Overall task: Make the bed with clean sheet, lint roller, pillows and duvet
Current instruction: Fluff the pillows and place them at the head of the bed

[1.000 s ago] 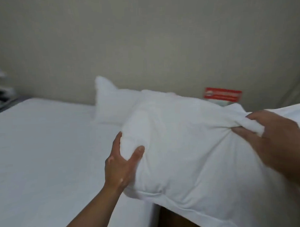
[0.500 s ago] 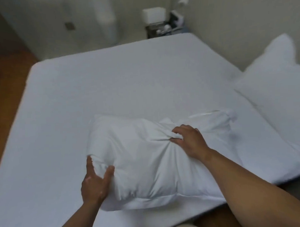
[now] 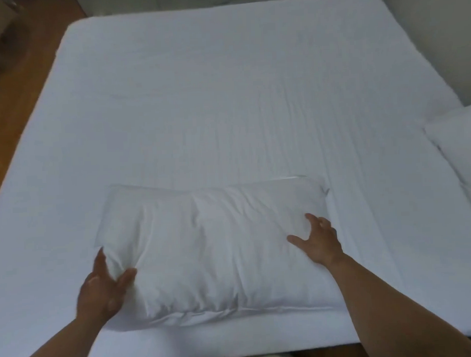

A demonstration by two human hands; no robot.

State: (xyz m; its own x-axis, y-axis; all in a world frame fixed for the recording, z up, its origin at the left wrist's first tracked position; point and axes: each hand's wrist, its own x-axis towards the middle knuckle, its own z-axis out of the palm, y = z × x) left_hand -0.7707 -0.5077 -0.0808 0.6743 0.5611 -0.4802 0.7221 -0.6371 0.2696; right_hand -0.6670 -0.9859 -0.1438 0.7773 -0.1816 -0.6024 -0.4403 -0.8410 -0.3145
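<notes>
Since the sheet [image 3: 226,98] already lies fitted and mostly smooth over the bed [image 3: 235,344], that step looks done; neither duvet nor lint roller shows. One pillow [image 3: 212,246] lies flat by the bed's near edge and a second pillow [image 3: 463,149] at the right edge, with broad bare sheet beyond them. The left grip [image 3: 104,287] clamps the pillow's near-left corner, while the right grip [image 3: 319,242] rests on top with fingers spread.

A brown wooden floor [image 3: 17,89] runs along the left, a dark, blurred piece of furniture [image 3: 0,37] stands at its far end, and a pale wall [image 3: 437,24] fills the upper right.
</notes>
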